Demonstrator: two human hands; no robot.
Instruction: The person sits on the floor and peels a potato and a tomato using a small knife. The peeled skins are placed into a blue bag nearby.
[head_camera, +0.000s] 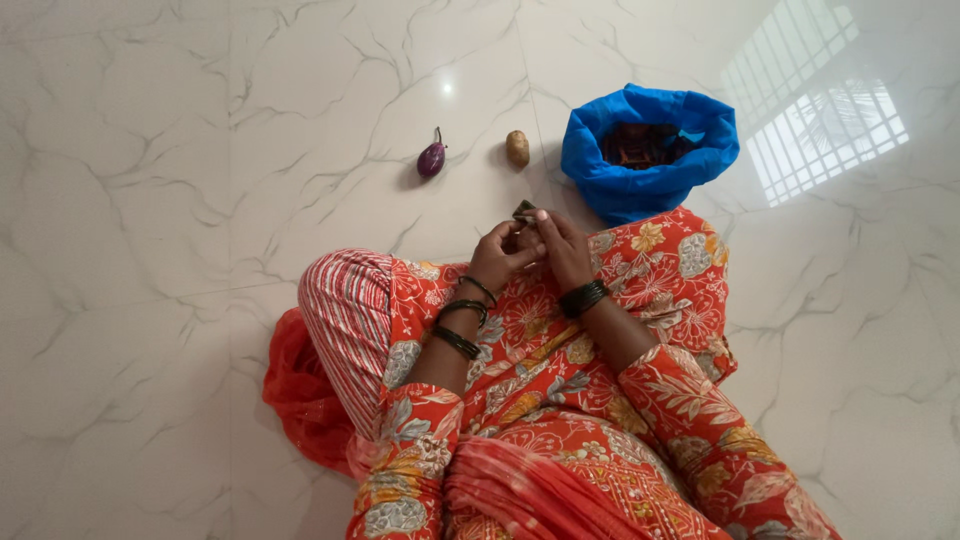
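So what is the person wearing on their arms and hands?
Both hands are bare, with no gloves. The left hand has several thin dark bangles spread along the wrist and forearm. The right hand has a close stack of dark bangles at the wrist. The sleeves are orange-red with a floral print and end near the elbows.

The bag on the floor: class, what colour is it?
The bag is bright blue, seen in the head view.
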